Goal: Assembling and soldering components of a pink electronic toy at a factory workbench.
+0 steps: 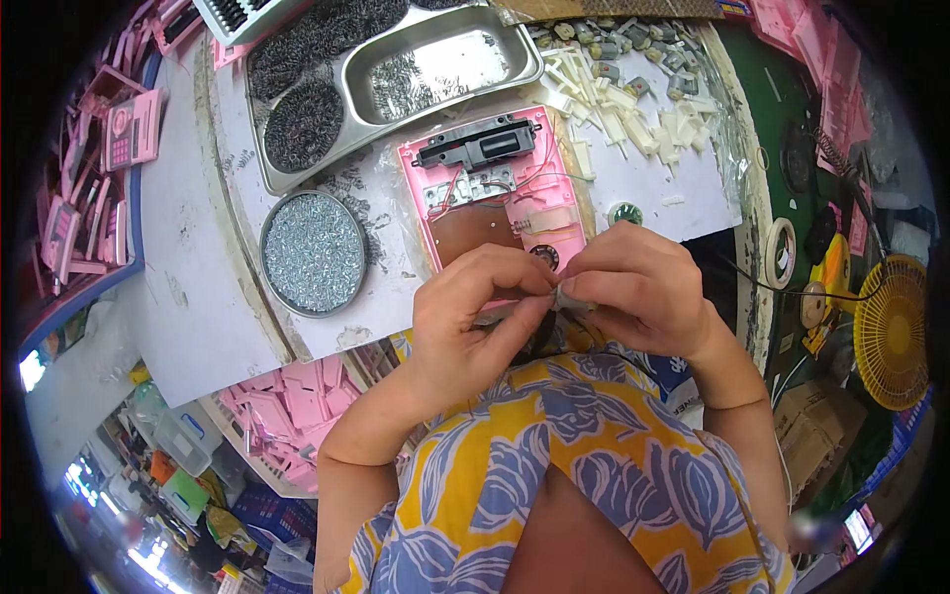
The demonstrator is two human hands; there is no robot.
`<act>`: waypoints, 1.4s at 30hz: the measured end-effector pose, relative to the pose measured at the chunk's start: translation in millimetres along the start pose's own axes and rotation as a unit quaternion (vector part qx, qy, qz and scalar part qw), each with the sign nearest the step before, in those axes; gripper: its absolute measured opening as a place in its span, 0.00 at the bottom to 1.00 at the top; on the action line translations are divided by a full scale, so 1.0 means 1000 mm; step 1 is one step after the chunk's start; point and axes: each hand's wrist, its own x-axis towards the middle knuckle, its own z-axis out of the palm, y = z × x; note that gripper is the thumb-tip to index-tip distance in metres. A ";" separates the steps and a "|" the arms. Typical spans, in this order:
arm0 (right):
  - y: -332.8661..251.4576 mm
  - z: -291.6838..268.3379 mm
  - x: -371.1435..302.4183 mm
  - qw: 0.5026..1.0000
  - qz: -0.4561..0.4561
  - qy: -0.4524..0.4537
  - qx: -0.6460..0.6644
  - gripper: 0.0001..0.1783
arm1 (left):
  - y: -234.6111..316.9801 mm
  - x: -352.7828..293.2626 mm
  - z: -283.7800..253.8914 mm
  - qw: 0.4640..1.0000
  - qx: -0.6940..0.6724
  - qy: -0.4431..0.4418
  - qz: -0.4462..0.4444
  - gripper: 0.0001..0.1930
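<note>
Close in front of me, my left hand point(482, 307) and my right hand point(641, 289) meet with their fingertips pinched together. Between them is a small greyish part point(567, 298), mostly covered by the fingers, so its kind cannot be made out. Just beyond the hands lies an open pink plastic housing point(424, 203). A black mechanism point(482, 146) spans its far end, with a metal plate point(465, 190) and thin red and green wires nearer me. A brown panel point(473, 235) fills its left middle, and a small black round part point(544, 256) sits near my fingers.
A round tin of small silvery screws point(315, 253) stands left of the housing. Beyond it, a metal tray point(358, 127) holds dark springs. White plastic pieces point(633, 121) and small motors point(679, 61) lie at the far right. Pink casings fill a bin point(139, 259) at the left.
</note>
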 end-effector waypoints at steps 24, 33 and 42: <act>0.023 -0.021 -0.017 0.982 -0.064 0.082 -0.157 0.16 | -0.018 0.084 0.009 0.809 0.566 -0.013 0.159 0.07; 0.046 -0.008 -0.009 0.990 -0.036 0.085 -0.106 0.15 | -0.031 0.039 -0.022 0.908 0.381 0.074 0.159 0.06; 0.066 -0.002 0.033 0.977 0.112 -0.012 -0.184 0.14 | -0.042 0.022 -0.032 0.909 0.361 0.136 0.158 0.06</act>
